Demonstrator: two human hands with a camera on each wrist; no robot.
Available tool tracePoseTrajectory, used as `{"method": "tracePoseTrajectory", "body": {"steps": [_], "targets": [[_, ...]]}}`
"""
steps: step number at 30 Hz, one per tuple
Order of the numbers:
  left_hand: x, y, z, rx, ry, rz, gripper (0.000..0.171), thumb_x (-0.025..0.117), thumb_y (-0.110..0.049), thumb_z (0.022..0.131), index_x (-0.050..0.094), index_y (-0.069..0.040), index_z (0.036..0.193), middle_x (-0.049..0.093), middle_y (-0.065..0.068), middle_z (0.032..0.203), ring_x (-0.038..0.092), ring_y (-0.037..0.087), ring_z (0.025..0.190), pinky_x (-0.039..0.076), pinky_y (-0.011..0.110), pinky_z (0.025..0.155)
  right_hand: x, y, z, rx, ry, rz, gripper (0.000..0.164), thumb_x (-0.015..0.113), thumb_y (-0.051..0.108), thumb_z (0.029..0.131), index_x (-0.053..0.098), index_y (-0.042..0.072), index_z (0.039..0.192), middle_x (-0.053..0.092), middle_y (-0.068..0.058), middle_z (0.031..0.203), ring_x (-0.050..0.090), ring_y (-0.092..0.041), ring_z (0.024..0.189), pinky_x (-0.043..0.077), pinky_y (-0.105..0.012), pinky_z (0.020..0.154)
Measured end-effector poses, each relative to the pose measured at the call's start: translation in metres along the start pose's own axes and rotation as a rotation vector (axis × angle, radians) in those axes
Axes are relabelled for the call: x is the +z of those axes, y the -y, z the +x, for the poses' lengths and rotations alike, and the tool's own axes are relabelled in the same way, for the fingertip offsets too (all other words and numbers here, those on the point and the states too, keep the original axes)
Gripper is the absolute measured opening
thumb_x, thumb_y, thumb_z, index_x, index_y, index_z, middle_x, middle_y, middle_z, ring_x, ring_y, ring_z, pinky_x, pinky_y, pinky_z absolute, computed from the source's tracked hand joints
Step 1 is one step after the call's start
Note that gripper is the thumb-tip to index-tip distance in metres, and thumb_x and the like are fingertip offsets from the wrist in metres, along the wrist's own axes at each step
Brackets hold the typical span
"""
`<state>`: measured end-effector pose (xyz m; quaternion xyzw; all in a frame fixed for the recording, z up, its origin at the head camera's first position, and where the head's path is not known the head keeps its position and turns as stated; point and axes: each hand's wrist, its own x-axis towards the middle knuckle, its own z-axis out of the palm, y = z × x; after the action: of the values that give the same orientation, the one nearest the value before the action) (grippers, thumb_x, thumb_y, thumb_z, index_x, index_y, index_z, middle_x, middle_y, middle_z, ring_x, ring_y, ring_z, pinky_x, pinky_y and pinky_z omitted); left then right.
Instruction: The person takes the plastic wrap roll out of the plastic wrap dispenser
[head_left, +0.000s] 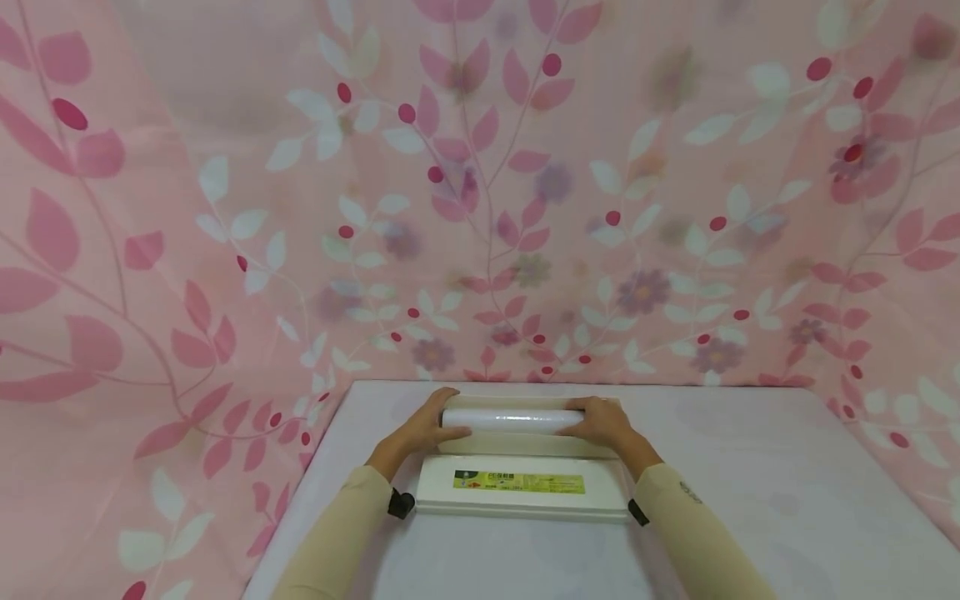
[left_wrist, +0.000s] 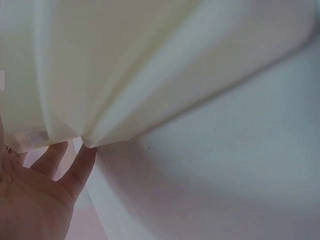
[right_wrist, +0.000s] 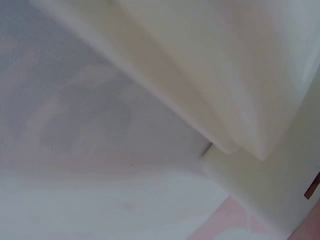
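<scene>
A white, shiny roll of cling film (head_left: pixel 513 421) lies lengthwise in the cream tray (head_left: pixel 525 445) of an opened dispenser box. The box's lid (head_left: pixel 517 502), with a green and yellow label (head_left: pixel 519 482), lies on the near side. My left hand (head_left: pixel 429 423) holds the roll's left end, thumb in front and fingers behind; in the left wrist view its fingertips (left_wrist: pixel 82 162) touch the box's end. The roll's right end is in my right hand (head_left: pixel 602 423), thumb and fingers around it. The right wrist view mostly shows the box's corner (right_wrist: pixel 245 172).
The box rests on a table with a pale cloth (head_left: pixel 765 483), near its back edge. A pink floral curtain (head_left: pixel 480 208) hangs behind and along both sides. Black wrist straps (head_left: pixel 401 503) show beside the lid's ends.
</scene>
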<state>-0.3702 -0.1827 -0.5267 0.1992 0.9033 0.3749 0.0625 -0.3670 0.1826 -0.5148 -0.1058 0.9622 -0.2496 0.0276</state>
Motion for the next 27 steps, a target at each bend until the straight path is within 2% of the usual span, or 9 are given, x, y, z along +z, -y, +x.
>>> {"method": "tracePoseTrajectory", "body": {"steps": [5,10,16,27], "targets": [[-0.0021,-0.0026,0.0040,0.012,-0.001,0.011,0.087,0.078,-0.043,0.083,0.034,-0.009,0.150,0.034,0.013,0.154,0.040,0.031,0.135,0.031,0.056,0.114,-0.0027,-0.0005,-0.0002,0.000,0.003,-0.004,0.060,0.083,0.054,0.070,0.073,0.019,0.117,0.073,0.000,0.111,0.062,-0.022,0.100,0.048,-0.050,0.092],[0.0012,0.0021,0.0026,0.002,0.001,0.008,0.085,0.079,-0.042,0.083,0.035,-0.009,0.148,0.037,0.011,0.152,0.042,0.029,0.132,0.033,0.055,0.113,0.0005,0.0001,-0.0018,-0.012,0.023,-0.019,0.057,0.083,0.053,0.072,0.072,0.019,0.116,0.073,0.001,0.109,0.061,-0.020,0.098,0.049,-0.048,0.091],[0.0055,0.0066,0.0000,0.003,-0.010,0.000,0.082,0.078,-0.043,0.083,0.037,-0.014,0.147,0.038,0.010,0.150,0.043,0.028,0.132,0.034,0.055,0.113,0.0013,0.0012,-0.0039,-0.023,0.000,-0.029,0.055,0.084,0.051,0.070,0.073,0.019,0.114,0.073,0.001,0.108,0.063,-0.019,0.098,0.049,-0.048,0.088],[0.0035,0.0058,0.0018,-0.002,-0.010,-0.014,0.088,0.078,-0.045,0.082,0.035,-0.010,0.149,0.036,0.012,0.151,0.042,0.030,0.132,0.032,0.056,0.114,0.0022,-0.0012,-0.0017,-0.053,-0.034,-0.044,0.054,0.084,0.053,0.070,0.074,0.021,0.113,0.074,0.001,0.108,0.064,-0.019,0.098,0.050,-0.047,0.087]]}}
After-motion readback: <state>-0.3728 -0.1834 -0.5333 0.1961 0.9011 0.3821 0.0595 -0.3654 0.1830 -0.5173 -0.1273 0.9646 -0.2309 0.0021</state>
